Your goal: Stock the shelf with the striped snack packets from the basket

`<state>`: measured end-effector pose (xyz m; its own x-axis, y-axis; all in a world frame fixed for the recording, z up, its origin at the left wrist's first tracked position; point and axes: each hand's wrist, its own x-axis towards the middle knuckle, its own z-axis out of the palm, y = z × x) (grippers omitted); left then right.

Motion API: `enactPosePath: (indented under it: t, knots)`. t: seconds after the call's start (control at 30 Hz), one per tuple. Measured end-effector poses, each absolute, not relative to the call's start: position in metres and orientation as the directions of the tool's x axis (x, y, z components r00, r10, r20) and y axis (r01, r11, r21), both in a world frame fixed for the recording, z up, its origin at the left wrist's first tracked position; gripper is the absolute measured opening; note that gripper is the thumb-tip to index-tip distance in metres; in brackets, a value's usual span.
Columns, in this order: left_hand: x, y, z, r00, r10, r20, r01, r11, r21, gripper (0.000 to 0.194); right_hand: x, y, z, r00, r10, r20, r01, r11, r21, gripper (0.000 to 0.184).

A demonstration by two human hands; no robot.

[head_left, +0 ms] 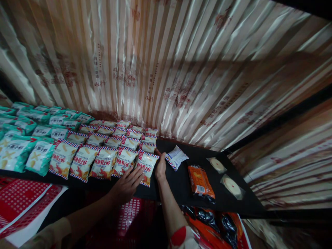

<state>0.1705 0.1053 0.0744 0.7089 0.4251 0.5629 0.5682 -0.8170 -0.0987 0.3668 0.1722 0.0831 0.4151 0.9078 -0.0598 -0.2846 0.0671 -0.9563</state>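
Rows of white snack bags (103, 162) with blue-and-red striped edges and red lettering stand on a black shelf (171, 188). My left hand (127, 185) lies with its fingers stretched over the lower front of the row's rightmost bag (147, 166). Against the right side of that end of the rows is my right hand (160, 168), held upright with its fingers extended and partly hidden by the bags. Just right of it, apart from the rows, one similar bag (176, 157) lies on the shelf.
Teal snack bags (40, 155) fill the shelf's left end. To the right lie an orange packet (201, 182) and two round pale items in clear wrap (231, 186). Red baskets (22, 199) and orange-and-black packets (207, 228) sit below; a pleated curtain (145, 62) hangs behind.
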Motion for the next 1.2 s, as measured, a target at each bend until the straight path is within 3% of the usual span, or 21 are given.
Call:
enactPosePath:
  t: [0.3,0.57,0.73,0.93,1.07,1.2]
  knots:
    - [0.169,0.106,0.08,0.73,0.396,0.556,0.553,-0.822,-0.14,0.049,0.361,0.158,0.086,0.526,0.837,-0.149,-0.051,-0.144,-0.988,0.078]
    - [0.17,0.105,0.081,0.72,0.419,0.553,0.566,-0.816,-0.119,0.051,0.362,0.154,0.094,0.462,0.876,-0.14,-0.048,-0.133,-0.99,0.082]
    - [0.17,0.105,0.08,0.72,0.408,0.561,0.564,-0.815,-0.132,0.051,0.364,0.155,0.087,0.481,0.873,-0.083,-0.101,-0.039,-0.994,0.08]
    - [0.172,0.104,0.079,0.704,0.421,0.572,0.576,-0.81,-0.113,0.048,0.369,0.155,0.087,0.42,0.902,-0.099,-0.044,-0.089,-0.995,0.08]
    - [0.171,0.104,0.079,0.717,0.429,0.549,0.575,-0.809,-0.119,0.048,0.373,0.162,0.09,0.467,0.884,-0.008,-0.017,0.0,-1.0,0.075]
    - [0.17,0.104,0.081,0.732,0.437,0.522,0.575,-0.808,-0.13,0.048,0.376,0.183,0.093,0.474,0.88,-0.02,-0.116,0.039,-0.992,0.075]
